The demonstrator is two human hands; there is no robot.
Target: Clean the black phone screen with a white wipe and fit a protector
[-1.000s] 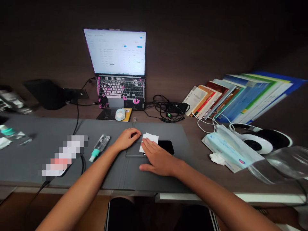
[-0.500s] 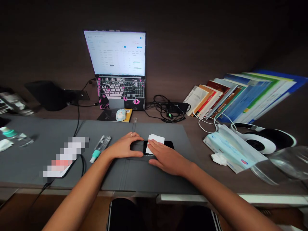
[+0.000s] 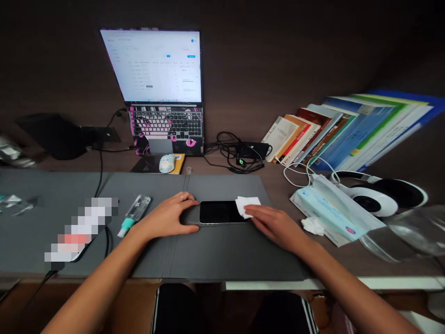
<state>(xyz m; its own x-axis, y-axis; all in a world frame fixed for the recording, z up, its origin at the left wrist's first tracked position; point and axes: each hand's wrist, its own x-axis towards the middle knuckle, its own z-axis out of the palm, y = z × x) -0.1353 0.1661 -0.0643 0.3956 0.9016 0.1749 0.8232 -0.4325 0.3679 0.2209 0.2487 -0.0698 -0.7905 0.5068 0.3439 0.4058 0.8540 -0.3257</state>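
A smartphone [image 3: 220,212] with a black screen lies flat and sideways on the grey desk mat. At its left end is my left hand [image 3: 170,215], thumb and forefinger bracketing the two corners and steadying it. My right hand [image 3: 274,225] holds a folded white wipe [image 3: 251,204] under its fingertips, over the phone's right end, which is partly covered. Left of my left hand lies a small clear spray bottle [image 3: 137,211] with a turquoise neck.
Behind the mat [image 3: 222,255] stand an open laptop [image 3: 156,69], a mouse [image 3: 167,163] and a coiled charger cable [image 3: 239,153]. To the right are leaning books [image 3: 330,130], headphones [image 3: 375,199], a tissue pack [image 3: 330,213] and a crumpled tissue [image 3: 313,226]. A cabled, pixelated object [image 3: 83,227] lies left.
My right hand has slid the wipe rightward from the phone's left part to its right end, uncovering most of the screen. My left hand keeps its place at the phone. The view has shifted slightly.
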